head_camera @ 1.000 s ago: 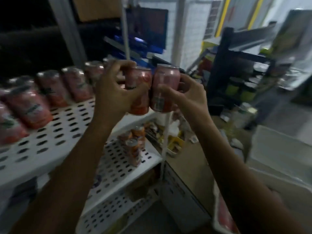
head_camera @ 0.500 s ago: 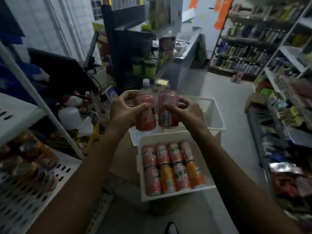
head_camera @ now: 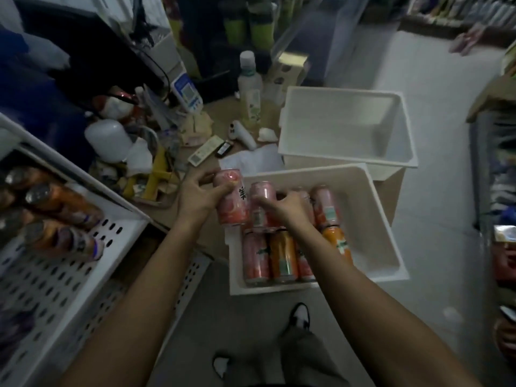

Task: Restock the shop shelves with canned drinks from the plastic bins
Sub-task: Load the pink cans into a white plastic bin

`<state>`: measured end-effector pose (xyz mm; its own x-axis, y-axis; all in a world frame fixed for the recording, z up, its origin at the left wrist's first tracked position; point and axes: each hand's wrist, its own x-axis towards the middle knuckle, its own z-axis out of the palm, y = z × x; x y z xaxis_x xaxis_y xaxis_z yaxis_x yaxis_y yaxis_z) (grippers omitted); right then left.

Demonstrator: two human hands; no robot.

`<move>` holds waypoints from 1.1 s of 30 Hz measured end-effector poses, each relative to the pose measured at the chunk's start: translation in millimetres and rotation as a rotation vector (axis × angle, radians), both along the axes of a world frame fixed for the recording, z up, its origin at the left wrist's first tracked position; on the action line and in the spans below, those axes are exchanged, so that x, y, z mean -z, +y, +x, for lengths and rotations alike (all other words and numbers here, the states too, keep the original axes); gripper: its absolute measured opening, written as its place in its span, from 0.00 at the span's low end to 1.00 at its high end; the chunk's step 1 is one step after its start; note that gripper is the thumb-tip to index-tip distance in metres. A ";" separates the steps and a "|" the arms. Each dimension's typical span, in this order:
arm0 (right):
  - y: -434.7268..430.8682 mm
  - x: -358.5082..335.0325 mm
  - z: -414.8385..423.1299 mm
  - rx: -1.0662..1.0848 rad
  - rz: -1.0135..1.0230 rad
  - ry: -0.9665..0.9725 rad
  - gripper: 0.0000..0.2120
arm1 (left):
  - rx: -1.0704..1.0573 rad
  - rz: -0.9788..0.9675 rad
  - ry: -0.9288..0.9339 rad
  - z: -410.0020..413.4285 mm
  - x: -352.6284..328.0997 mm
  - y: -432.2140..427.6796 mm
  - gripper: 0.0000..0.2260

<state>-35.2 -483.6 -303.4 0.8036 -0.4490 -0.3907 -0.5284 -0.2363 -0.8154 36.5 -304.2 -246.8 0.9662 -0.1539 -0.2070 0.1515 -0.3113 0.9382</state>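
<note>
Lowered both hands since 0.5 s ago, from above the near bin [head_camera: 385, 247] down to its far left corner, now at centre frame. Tilted the view more steeply down as well, with shoes [head_camera: 300, 317] at bottom centre. Gripping 1 pink can [head_camera: 231, 203] in the left hand [head_camera: 198, 199], fingers and thumb wrapped round its upper part, upright, at the bin's left rim; cannot tell whether touching the rim. Holding a second pink can [head_camera: 261, 196] with the right hand [head_camera: 287, 208], fingers curled over its side, inside the bin in the back row, just beside the first. Also in that back row, right of the right hand, a third pink can [head_camera: 325, 205]; nearer the bottom of the frame, a front row of 4 cans [head_camera: 282, 256], pink, orange, pink, orange from left to right. Behind, at upper right, a second white bin [head_camera: 346, 163]; at upper centre a clear bottle [head_camera: 251, 88] upright on the cluttered counter; at left, orange cans [head_camera: 64, 202] lying on the perforated white shelf [head_camera: 69, 275].
</note>
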 end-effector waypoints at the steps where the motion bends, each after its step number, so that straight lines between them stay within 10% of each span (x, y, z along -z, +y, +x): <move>1: 7.7 5.7 4.7 -0.003 0.001 0.007 0.31 | -0.015 0.005 0.011 -0.8 0.6 6.2 0.29; 12: 34.4 13.2 23.3 -0.024 -0.149 0.017 0.24 | -0.050 -0.063 0.116 -6.0 -2.4 41.2 0.19; 22: -23.7 -25.8 -5.5 -0.135 0.474 -0.153 0.20 | 0.124 -0.099 0.121 -0.7 -2.6 -39.3 0.20; 33: -60.2 9.3 -12.9 0.087 0.252 0.002 0.26 | 0.216 0.176 -0.010 -3.1 28.6 -81.2 0.22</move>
<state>-48.1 -543.8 -312.7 0.7655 -0.4043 -0.5005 -0.5395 0.0205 -0.8417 33.3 -385.4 -275.4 0.9169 -0.3195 -0.2393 0.0545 -0.4937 0.8679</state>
